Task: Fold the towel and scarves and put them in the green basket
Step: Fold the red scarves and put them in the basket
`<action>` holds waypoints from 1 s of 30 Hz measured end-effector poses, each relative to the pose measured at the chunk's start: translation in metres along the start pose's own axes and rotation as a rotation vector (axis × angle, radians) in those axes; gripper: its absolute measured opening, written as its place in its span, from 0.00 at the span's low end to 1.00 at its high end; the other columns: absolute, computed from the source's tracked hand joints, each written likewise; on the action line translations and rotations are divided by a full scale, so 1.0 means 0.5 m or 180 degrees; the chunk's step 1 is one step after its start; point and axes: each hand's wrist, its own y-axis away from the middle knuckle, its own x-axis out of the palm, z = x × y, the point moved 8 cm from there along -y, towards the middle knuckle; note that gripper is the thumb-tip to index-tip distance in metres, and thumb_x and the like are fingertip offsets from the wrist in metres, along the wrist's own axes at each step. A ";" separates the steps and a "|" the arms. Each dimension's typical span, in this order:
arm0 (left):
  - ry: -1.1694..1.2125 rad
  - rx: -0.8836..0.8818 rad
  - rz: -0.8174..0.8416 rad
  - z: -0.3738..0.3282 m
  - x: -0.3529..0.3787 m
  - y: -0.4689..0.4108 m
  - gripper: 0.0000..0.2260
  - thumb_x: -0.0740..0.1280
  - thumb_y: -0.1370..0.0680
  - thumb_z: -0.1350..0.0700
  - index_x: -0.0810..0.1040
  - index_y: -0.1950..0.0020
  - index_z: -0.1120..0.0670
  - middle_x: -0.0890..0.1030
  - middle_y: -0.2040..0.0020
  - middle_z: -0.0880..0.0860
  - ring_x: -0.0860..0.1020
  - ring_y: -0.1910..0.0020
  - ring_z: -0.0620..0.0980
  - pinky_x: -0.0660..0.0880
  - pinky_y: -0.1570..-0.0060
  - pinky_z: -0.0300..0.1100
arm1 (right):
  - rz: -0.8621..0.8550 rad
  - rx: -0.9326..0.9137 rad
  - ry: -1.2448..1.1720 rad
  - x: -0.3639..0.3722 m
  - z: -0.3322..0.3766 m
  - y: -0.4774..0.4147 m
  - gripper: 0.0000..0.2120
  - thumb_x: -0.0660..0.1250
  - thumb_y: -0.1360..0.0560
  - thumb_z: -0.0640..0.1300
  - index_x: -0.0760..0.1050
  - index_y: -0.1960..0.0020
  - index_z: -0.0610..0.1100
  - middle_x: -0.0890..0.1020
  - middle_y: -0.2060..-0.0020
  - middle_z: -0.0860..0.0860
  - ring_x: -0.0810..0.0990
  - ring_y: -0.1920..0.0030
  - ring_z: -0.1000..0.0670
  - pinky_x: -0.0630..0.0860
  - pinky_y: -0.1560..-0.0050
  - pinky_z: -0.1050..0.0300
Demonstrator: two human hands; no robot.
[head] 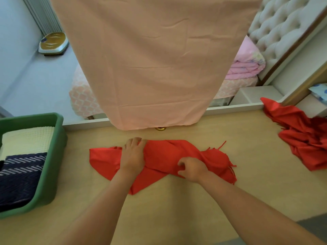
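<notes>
The green basket (pixel 58 152) on the worktop (pixel 177 209) holds a cream towel (pixel 28 140) and a navy scarf (pixel 19 177). My left hand (pixel 132 156) presses flat on the red scarf (pixel 162 154) and my right hand (pixel 192 169) pinches it. A crumpled red scarf (pixel 304 138) lies far right.

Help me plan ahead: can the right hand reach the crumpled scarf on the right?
Probably yes: bare table lies between the right hand and the crumpled scarf, though it pinches the middle scarf.
</notes>
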 end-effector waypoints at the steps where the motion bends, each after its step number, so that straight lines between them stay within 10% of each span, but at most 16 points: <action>1: 0.0060 0.0314 0.0220 -0.025 0.026 0.003 0.26 0.64 0.31 0.66 0.77 0.35 0.50 0.76 0.37 0.53 0.72 0.37 0.58 0.68 0.40 0.52 | 0.0015 0.0003 0.0230 0.011 -0.009 0.001 0.21 0.71 0.27 0.53 0.75 0.35 0.52 0.77 0.38 0.53 0.77 0.38 0.50 0.72 0.38 0.54; 10: -0.0651 0.0670 0.1766 -0.102 0.233 0.039 0.28 0.64 0.23 0.45 0.62 0.23 0.43 0.67 0.26 0.49 0.65 0.28 0.53 0.58 0.30 0.46 | -0.0478 -0.0109 0.0824 0.033 -0.106 -0.003 0.10 0.63 0.22 0.53 0.80 0.45 0.54 0.76 0.43 0.55 0.74 0.41 0.49 0.65 0.43 0.51; 20: 0.0245 0.0729 0.0794 -0.287 0.151 -0.080 0.30 0.72 0.29 0.42 0.70 0.28 0.45 0.75 0.33 0.47 0.72 0.35 0.50 0.65 0.37 0.47 | -0.1916 -0.0493 -0.0429 -0.210 -0.136 0.010 0.11 0.63 0.22 0.50 0.84 0.52 0.50 0.86 0.54 0.54 0.84 0.53 0.49 0.76 0.49 0.51; 30: 0.1196 0.0363 -0.0028 -0.299 -0.025 -0.177 0.11 0.57 0.18 0.57 0.79 0.47 0.59 0.83 0.52 0.59 0.80 0.51 0.59 0.69 0.50 0.47 | -0.1829 -0.0315 -0.1342 -0.364 -0.122 0.021 0.12 0.58 0.18 0.51 0.72 0.57 0.48 0.82 0.58 0.45 0.80 0.54 0.40 0.73 0.55 0.47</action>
